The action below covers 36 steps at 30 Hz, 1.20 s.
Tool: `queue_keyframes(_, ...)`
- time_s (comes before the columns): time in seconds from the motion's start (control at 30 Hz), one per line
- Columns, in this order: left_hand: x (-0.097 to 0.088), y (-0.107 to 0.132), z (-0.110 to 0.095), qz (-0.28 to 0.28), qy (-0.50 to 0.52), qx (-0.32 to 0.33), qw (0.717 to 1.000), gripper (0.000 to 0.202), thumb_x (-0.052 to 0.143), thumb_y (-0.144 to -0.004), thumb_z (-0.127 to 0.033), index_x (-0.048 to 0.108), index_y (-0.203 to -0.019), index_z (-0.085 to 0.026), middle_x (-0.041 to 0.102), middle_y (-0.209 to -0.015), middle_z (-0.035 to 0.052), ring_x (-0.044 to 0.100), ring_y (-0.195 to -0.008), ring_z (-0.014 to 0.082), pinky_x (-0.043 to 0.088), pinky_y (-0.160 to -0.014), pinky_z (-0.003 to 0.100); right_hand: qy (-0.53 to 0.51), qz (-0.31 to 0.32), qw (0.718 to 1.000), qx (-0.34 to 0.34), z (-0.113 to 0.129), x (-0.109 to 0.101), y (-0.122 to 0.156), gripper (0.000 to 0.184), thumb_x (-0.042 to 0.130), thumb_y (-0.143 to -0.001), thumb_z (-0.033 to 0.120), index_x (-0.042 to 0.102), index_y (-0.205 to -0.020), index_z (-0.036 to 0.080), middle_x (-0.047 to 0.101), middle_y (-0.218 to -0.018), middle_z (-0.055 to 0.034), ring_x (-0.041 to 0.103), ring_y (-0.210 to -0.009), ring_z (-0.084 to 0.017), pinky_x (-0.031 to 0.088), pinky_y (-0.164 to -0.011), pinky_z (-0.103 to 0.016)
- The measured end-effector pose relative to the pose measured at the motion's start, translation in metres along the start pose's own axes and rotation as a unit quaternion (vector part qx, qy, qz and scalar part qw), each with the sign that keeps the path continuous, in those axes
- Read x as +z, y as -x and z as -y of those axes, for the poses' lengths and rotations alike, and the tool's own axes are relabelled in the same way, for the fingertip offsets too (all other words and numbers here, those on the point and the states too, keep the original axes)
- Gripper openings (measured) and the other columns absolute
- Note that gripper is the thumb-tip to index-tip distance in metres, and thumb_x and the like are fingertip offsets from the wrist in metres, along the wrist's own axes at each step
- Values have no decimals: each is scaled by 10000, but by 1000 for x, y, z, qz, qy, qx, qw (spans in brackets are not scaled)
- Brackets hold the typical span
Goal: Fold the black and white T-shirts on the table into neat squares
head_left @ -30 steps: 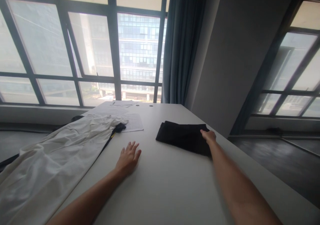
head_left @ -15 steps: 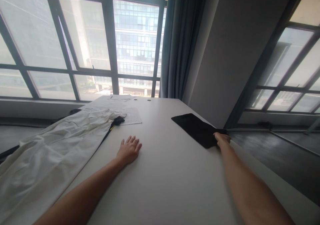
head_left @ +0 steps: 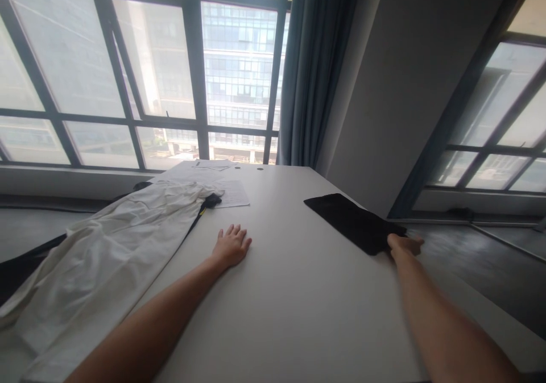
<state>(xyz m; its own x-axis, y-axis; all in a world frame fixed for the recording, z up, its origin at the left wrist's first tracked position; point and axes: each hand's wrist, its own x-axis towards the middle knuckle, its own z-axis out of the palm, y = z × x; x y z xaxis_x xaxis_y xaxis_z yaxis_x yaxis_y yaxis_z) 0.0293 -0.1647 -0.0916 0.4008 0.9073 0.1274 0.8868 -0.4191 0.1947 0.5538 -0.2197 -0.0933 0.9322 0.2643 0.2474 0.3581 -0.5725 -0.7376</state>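
Observation:
My left hand (head_left: 232, 245) lies flat on the white table (head_left: 273, 309), fingers spread and holding nothing. At the table's right edge, my right hand (head_left: 404, 245) is at the right end of a flat black sheet (head_left: 352, 221), possibly cloth or a pad. Its thumb is on the near right corner and the other fingers reach past the end, seeming to pinch it; part of the grip is hidden. To the left of my left hand, a wrinkled white garment (head_left: 128, 241) is spread across the table, a dark bunched piece (head_left: 212, 200) at its far end.
Sheets of paper (head_left: 234, 194) lie beyond the garment, partly under it. At the far end of the table are two small round dark spots. Behind stand large windows (head_left: 239, 65), a blue-grey curtain (head_left: 305, 87) and a grey pillar (head_left: 384, 104). Grey floor shows on the right.
The whole view has shifted slightly, so things appear further right. My right hand has moved a little rightward along the black sheet's end. My left hand stays flat on the table.

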Motion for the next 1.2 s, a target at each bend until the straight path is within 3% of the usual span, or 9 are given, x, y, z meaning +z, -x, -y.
queue_keyframes(0.1, 0, 0, 0, 0, -1, 2, 1000, 534, 301, -998, -489, 494, -1417, -220, 367, -1586, 127, 264, -1487, 307, 206, -1170, 588, 12, 32, 999, 41, 10, -12, 6, 730, 624, -797, 202, 361, -1463, 59, 541, -1291, -331, 561, -1234, -391, 498, -920, -419)
queue_keyframes(0.23, 0, 1, 0, -3, -3, 4, 1000, 541, 302, -996, -486, 494, -1415, -204, 366, -1586, 131, 264, -1486, 313, 210, -1170, 590, 182, 25, 974, -137, 38, -14, 24, 722, 678, -818, 364, 421, -1461, 158, 356, -1479, -303, 349, -1376, -470, 360, -1021, -626)
queue_keyframes(0.33, 0, 2, -1, -6, -2, 5, 1000, 537, 303, -997, -484, 495, -1413, -206, 368, -1583, 135, 266, -1484, 314, 209, -1169, 594, 252, 171, 909, -286, 53, 3, 41, 701, 634, -851, 526, 452, -1460, 232, 347, -1528, -220, 252, -1434, -440, 285, -1045, -702)
queue_keyframes(0.43, 0, 1, 0, -5, -1, 2, 1000, 529, 307, -995, -489, 492, -1413, -222, 366, -1586, 127, 266, -1485, 307, 209, -1169, 592, 273, 272, 861, -332, 56, 27, 55, 645, 498, -936, 531, 396, -1506, 247, 320, -1568, -184, 234, -1461, -382, 249, -1079, -697)
queue_keyframes(0.57, 0, 0, 0, -3, -1, 2, 1000, 540, 315, -991, -495, 489, -1416, -211, 358, -1589, 132, 263, -1485, 312, 207, -1169, 597, 273, 236, 871, -333, 59, 53, 61, 526, 331, -1012, 421, 430, -1488, 221, 390, -1519, -192, 300, -1436, -364, 246, -1101, -646)
queue_keyframes(0.8, -4, -3, 3, -5, 14, 0, 1000, 516, 332, -992, -502, 548, -1372, -228, 415, -1561, 102, 326, -1459, 294, 263, -1171, 535, 269, 185, 889, -320, 80, 65, 78, 485, 336, -1007, 327, 468, -1443, 162, 467, -1422, -220, 384, -1367, -365, 300, -1072, -562)
queue_keyframes(0.93, -37, -28, 44, -70, 28, -78, 994, 460, 369, -982, -447, 636, -1261, -197, 559, -1434, 100, 537, -1284, 248, 410, -1087, 361, 235, 104, 882, -396, 85, 64, 94, 513, 395, -981, 338, 446, -1448, 131, 439, -1475, -200, 326, -1398, -337, 174, -1140, -553)
queue_keyframes(1.07, -79, -47, 108, -108, -58, -222, 967, 452, 424, -955, -399, 603, -1267, -126, 574, -1383, 176, 507, -1282, 347, 412, -1061, 487, 219, 101, 874, -422, 90, 63, 106, 518, 387, -984, 386, 486, -1415, 116, 504, -1424, -180, 415, -1318, -305, 230, -1123, -487)
queue_keyframes(1.2, -93, -47, 160, -108, -63, -279, 952, 450, 412, -960, -384, 559, -1237, -62, 540, -1396, 235, 472, -1293, 420, 383, -1038, 568, 229, 123, 864, -432, 92, 62, 109, 484, 412, -975, 388, 543, -1365, 133, 542, -1379, -174, 467, -1260, -299, 284, -1077, -455)
